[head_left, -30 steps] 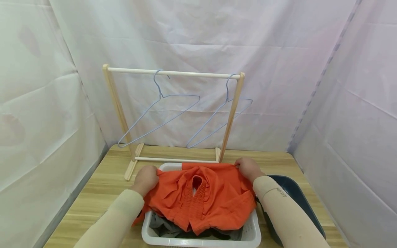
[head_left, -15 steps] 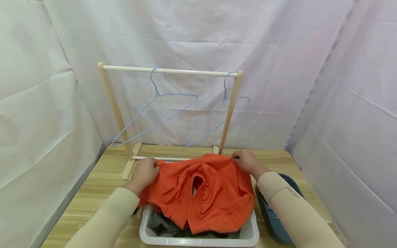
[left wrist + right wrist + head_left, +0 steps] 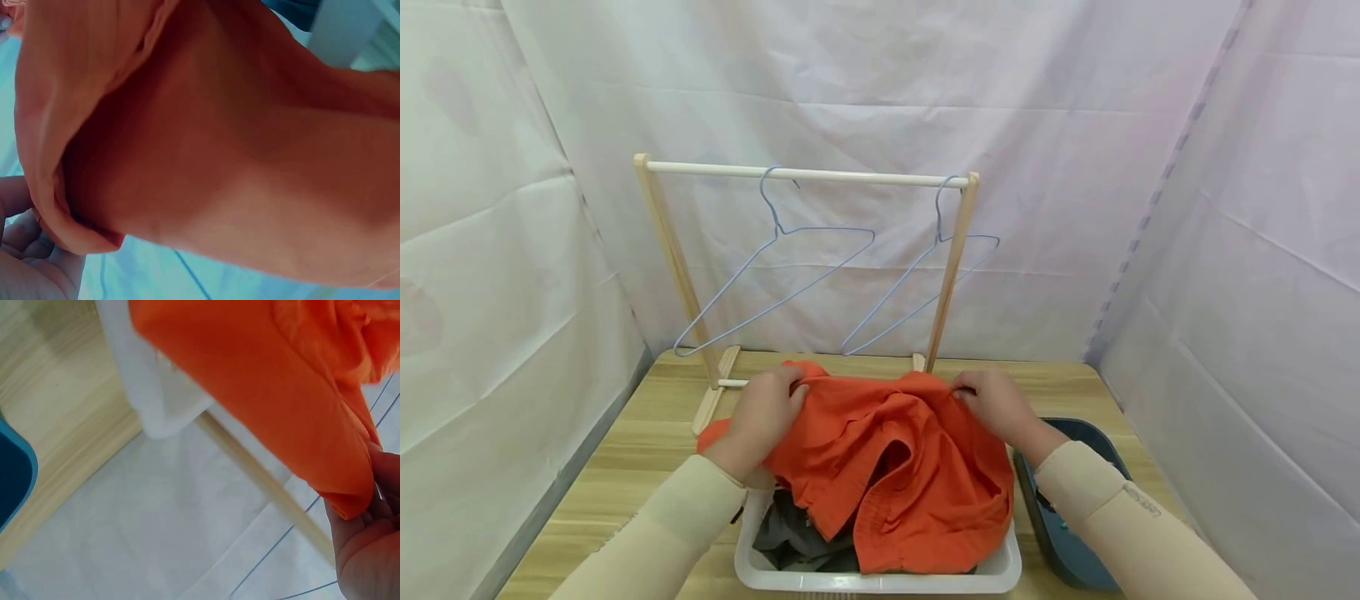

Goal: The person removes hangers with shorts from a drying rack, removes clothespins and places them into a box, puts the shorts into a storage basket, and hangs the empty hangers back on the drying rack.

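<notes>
An orange garment (image 3: 917,467) with a gathered elastic band lies spread and creased over a white basket (image 3: 880,582). My left hand (image 3: 767,412) pinches its far edge on the left; some orange cloth sticks out beyond that hand on both sides. On the right, my right hand (image 3: 996,408) grips the far edge between thumb and fingers. A fold of the orange cloth (image 3: 206,156) fills most of the left wrist view. In the right wrist view a pinched corner hangs from my fingertips. Dark grey cloth (image 3: 797,533) shows inside the basket, partly covered.
Behind the basket stands a wooden rack (image 3: 953,267) with a white bar (image 3: 850,176). A blue wire hanger (image 3: 775,242) and another hanger (image 3: 917,258) hang from it. A dark blue bin (image 3: 1078,558) sits right of the basket on the wooden table (image 3: 602,500).
My left hand has moved inward to the right along the garment's far edge, gathering the cloth. The right hand shifts only slightly. The elastic opening has slid right, uncovering more grey cloth.
</notes>
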The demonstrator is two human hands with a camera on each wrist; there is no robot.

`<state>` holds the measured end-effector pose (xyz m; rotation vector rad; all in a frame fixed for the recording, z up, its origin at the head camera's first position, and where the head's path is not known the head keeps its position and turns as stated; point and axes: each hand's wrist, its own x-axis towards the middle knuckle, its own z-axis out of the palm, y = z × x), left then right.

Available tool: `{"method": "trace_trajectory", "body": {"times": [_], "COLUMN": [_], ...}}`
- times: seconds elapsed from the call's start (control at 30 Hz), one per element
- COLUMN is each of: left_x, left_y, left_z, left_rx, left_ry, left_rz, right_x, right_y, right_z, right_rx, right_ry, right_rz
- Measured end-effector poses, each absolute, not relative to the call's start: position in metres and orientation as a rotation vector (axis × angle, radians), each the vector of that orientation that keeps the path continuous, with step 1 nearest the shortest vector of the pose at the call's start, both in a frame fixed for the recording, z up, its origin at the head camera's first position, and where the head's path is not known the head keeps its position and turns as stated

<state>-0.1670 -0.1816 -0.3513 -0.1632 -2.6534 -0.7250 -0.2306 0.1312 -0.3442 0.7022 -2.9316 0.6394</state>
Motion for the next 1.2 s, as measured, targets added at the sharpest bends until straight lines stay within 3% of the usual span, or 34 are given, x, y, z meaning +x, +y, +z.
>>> {"method": "trace_trajectory", "body": {"times": [0.6,1.2], "left_x": [-0.135,-0.129], "left_y": [-0.144,-0.123], "left_z": [-0.361,-0.395], "left_rx": [-0.700,-1.094], "left_ry": [-2.162,-2.188], "left_rz": [-0.491,-0.495], "right_x": [-0.154,-0.116], "right_y": [0.122,0.127], "right_z": [-0.363,-0.397], "right_rx": [0.924,1.196], "right_ry": [-2.734,-2.662], "right_rz": [0.488,0.311]}}
